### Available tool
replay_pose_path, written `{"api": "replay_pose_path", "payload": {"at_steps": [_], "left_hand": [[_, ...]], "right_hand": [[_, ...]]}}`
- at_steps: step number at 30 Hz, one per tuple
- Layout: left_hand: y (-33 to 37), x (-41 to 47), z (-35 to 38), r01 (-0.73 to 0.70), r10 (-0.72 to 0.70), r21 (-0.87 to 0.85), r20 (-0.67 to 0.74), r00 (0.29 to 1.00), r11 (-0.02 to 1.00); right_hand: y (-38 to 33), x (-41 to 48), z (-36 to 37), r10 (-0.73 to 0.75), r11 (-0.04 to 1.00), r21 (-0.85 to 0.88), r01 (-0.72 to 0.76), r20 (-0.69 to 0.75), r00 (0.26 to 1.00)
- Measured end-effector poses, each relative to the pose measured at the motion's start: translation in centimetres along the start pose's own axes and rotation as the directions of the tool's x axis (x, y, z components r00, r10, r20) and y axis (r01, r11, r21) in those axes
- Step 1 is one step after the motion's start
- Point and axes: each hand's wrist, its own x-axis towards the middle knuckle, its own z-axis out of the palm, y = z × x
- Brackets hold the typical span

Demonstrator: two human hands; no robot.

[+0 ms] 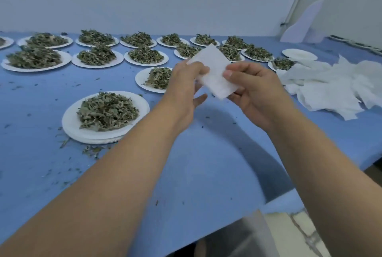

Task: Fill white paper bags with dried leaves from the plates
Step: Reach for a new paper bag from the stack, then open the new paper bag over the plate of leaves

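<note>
Both hands are raised over the middle of the blue-covered table (206, 163) and share one white paper bag (213, 70), which is flat, tilted and clear of the surface. The left hand (186, 83) has its fingers curled onto the bag's left edge in a pinch, with the thumb sticking out below. The right hand (254, 93) grips the bag's right side, thumb pressed on the front face and fingers curled behind. Whether the bag's mouth is open, I can't tell. Toward the near-left part of the table sits a stack of plates (70, 120) with dried leaves (107, 110) heaped on the top one. A single leaf plate (141, 77) lies just beyond it, partly hidden by the left hand. Two rows of leaf plates (99, 63) run along the far edge, all loaded. An empty plate (299, 54) sits toward the far-right corner. A loose pile of white bags (334, 87) lies along the right edge, near the right hand but apart from it. Leaf crumbs (91, 150) are scattered on the cover by the stack, toward the near-left edge. A white card shape (303, 23) leans on the wall at the far-right corner.
</note>
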Motion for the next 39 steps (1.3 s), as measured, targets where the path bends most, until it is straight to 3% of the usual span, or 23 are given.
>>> {"api": "replay_pose_path", "payload": {"at_steps": [2,5,8,10,13,15,19,23,26,30,33,36,37,39], "left_hand": [[2.4,-0.2,-2.2,-0.008,0.001,-0.169,-0.045,0.999,0.986],[4.8,-1.2,-5.6,-0.145,0.132,-0.160,-0.088,0.987,0.976],[6.5,-2.6,-9.0,-0.300,0.340,0.186,-0.246,0.908,0.936],[7.4,-3.3,-11.3,-0.318,0.503,0.485,-0.318,0.804,0.815],[8.8,-4.4,-14.0,-0.288,0.607,0.641,-0.353,0.713,0.711],[9.7,-4.8,-15.6,-0.260,0.635,0.690,-0.366,0.681,0.676],[11.2,-5.6,-18.6,-0.245,0.621,0.688,-0.369,0.692,0.683],[12.4,-6.5,-22.0,-0.314,0.571,0.549,-0.392,0.722,0.774],[13.4,-7.1,-24.7,-0.330,0.541,0.445,-0.522,0.660,0.833],[13.7,-8.1,-27.4,-0.252,0.535,0.505,-0.559,0.633,0.826],[14.4,-8.5,-28.6,-0.216,0.488,0.472,-0.587,0.646,0.855],[15.2,-8.7,-29.4,-0.069,0.436,0.523,-0.622,0.650,0.849],[15.3,-8.7,-29.8,0.048,0.449,0.615,-0.626,0.638,0.787],[15.0,-9.0,-30.5,0.355,0.506,0.795,-0.593,0.626,0.492]], "right_hand": [[0.1,1.0,2.2,0.044,0.989,0.136,-0.053,0.065,0.997],[1.2,1.9,5.7,0.070,0.996,-0.063,-0.060,0.166,0.984],[2.6,2.3,10.4,-0.003,0.955,-0.290,0.065,0.212,0.977],[3.4,2.5,13.8,-0.142,0.839,-0.491,0.234,0.217,0.966],[4.5,2.6,18.0,-0.195,0.649,-0.647,0.400,0.367,0.910],[4.7,2.8,20.0,-0.159,0.630,-0.650,0.426,0.429,0.889],[5.1,3.2,22.0,-0.054,0.764,-0.527,0.372,0.523,0.851],[5.3,4.3,24.0,-0.091,0.800,-0.516,0.306,0.400,0.912],[5.2,5.6,25.8,-0.074,0.781,-0.572,0.252,0.315,0.946],[5.8,6.0,27.9,0.069,0.816,-0.553,0.167,0.381,0.922],[6.5,5.6,29.2,0.058,0.820,-0.544,0.176,0.386,0.921],[7.0,5.2,29.9,0.024,0.701,-0.643,0.308,0.453,0.891],[7.1,5.0,30.2,0.052,0.620,-0.691,0.371,0.509,0.859],[7.5,4.6,30.9,0.138,0.458,-0.747,0.482,0.595,0.792]]}}
